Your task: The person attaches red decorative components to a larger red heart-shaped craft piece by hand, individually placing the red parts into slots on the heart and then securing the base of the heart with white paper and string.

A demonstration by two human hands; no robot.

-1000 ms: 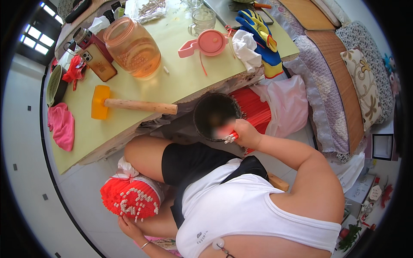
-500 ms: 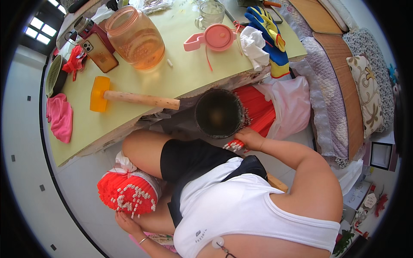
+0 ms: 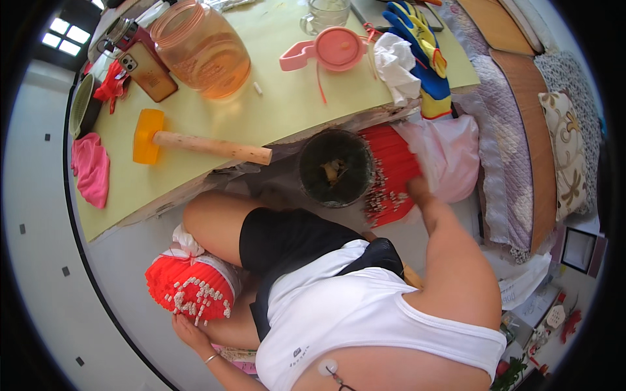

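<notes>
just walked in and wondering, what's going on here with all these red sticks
A seated person has their left hand at the lower edge of a tied bundle of white-tipped red sticks by their leg. Their right hand reaches to a loose pile of similar sticks, next to a pale pink plastic bag and a dark bucket; blur hides whether it grips any. A mallet lies on the table.

A pale yellow worktop (image 3: 280, 107) is spread across the upper left and top centre of the frame. On it are laid, at left, a pink cloth (image 3: 90, 171) and a yellow-headed mallet (image 3: 189, 143), and at top centre a pink lid (image 3: 339, 49), a crumpled white tissue (image 3: 396, 68) and blue-and-yellow gloves (image 3: 427, 49). A dark bucket (image 3: 355, 151) and red sticks (image 3: 391, 156), at centre, appear to be set on the floor (image 3: 124, 267).
</notes>
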